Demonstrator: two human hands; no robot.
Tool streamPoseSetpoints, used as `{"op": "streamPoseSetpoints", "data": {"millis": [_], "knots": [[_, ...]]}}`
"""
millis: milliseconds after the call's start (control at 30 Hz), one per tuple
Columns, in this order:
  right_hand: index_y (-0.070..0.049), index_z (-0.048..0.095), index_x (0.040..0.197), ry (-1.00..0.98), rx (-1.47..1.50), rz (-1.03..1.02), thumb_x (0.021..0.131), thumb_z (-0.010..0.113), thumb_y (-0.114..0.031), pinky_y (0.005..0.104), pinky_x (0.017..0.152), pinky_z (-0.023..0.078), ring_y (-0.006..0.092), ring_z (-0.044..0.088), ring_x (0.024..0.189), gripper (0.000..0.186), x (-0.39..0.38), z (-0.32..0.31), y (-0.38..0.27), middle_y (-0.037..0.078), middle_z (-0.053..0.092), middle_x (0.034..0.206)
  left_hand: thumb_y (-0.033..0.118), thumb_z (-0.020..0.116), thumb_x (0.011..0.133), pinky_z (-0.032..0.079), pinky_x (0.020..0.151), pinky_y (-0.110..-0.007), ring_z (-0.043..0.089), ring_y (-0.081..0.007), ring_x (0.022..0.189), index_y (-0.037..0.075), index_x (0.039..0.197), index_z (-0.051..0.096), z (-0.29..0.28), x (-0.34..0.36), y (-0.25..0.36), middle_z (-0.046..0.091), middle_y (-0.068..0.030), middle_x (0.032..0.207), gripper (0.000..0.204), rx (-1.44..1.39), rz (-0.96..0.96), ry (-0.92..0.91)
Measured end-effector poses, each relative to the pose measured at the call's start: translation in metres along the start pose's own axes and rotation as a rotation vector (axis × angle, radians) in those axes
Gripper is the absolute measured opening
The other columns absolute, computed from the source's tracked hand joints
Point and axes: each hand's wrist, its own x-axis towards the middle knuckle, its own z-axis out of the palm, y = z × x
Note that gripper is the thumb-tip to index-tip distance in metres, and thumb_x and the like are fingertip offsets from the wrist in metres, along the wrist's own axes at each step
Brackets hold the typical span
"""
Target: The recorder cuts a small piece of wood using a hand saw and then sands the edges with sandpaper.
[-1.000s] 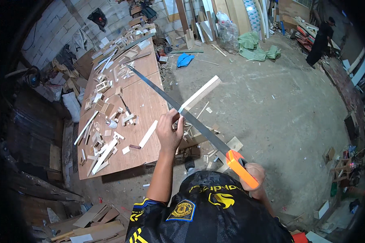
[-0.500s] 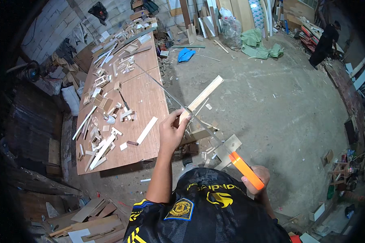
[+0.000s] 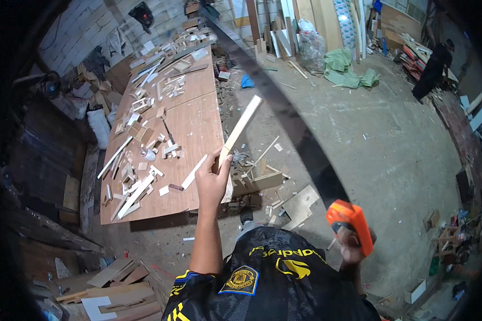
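Observation:
My left hand [image 3: 213, 181] grips the lower end of a pale wooden strip [image 3: 241, 124] beside the right edge of the workbench. A thin dark line crosses the strip just above my fingers. My right hand [image 3: 351, 245] is wrapped round the orange handle of a handsaw [image 3: 300, 136]. The saw's long dark blade slants up and to the left, apart from the strip, with its flat side turned toward me.
Small wood pieces, strips and a small bottle [image 3: 148, 154] litter the brown workbench [image 3: 198, 120]. Offcuts and a flat board [image 3: 301, 207] lie on the floor. Green sheeting [image 3: 341, 69] lies farther back. A person in dark clothes [image 3: 432, 69] bends at the far right.
The saw has come off the strip, lifted up and right, and its blade has turned flat toward me. The strip has shifted left and tilted more upright in my left hand.

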Motion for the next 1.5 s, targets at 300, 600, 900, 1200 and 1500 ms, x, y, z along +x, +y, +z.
{"op": "streamPoseSetpoints", "data": {"millis": [300,600,900,1200,1500], "knots": [[-0.003,0.049,0.095,0.031,0.357,-0.073,0.091,0.052,-0.005,0.025,0.042,0.025,0.0081,0.031,0.044,0.006,-0.009,-0.047,0.021,-0.002,0.035,0.057,0.026,0.052,0.097,0.026,0.038,-0.019,0.037,-0.0026,0.045,0.008,0.117,0.052,-0.015,-0.011,0.024,0.046,0.0037,0.064,0.026,-0.689,-0.515,-0.124],[-0.011,0.038,0.072,0.192,0.22,0.073,0.096,0.049,-0.014,0.0268,0.045,0.022,0.0067,0.022,0.044,0.027,-0.012,-0.019,-0.011,-0.005,0.025,0.054,0.031,0.043,0.1,0.035,0.036,-0.021,0.041,-0.0076,0.043,0.005,0.132,0.043,-0.016,-0.009,0.018,0.048,-0.0015,0.067,0.041,-0.871,-0.587,-0.074],[-0.01,0.042,0.075,0.311,0.212,0.147,0.095,0.049,-0.01,0.0242,0.042,0.022,0.0051,0.023,0.043,0.021,-0.03,-0.003,0.005,-0.006,0.025,0.053,0.035,0.032,0.102,0.03,0.032,-0.021,0.035,-0.008,0.037,0.008,0.122,0.045,-0.035,-0.007,-0.014,0.043,-0.0014,0.064,0.035,-1.495,-0.652,-0.473],[-0.008,0.046,0.084,0.509,0.03,0.139,0.093,0.049,-0.006,0.0249,0.042,0.027,0.0056,0.031,0.043,0.01,-0.061,0.072,0.017,-0.004,0.035,0.054,0.039,0.036,0.101,0.027,0.033,-0.019,0.03,-0.0069,0.042,0.007,0.122,0.046,-0.025,0.042,-0.052,0.035,0.0012,0.067,0.04,-1.368,-0.772,-0.524],[-0.008,0.051,0.076,0.475,-0.047,0.296,0.087,0.061,-0.013,0.0241,0.044,0.031,0.0054,0.04,0.046,0.015,-0.031,0.197,0.023,-0.003,0.044,0.055,0.033,0.047,0.098,0.038,0.04,-0.023,0.046,-0.0112,0.044,0.003,0.11,0.052,-0.074,0.076,-0.138,0.051,-0.0032,0.064,0.033,-0.813,-0.661,-0.541]]}}
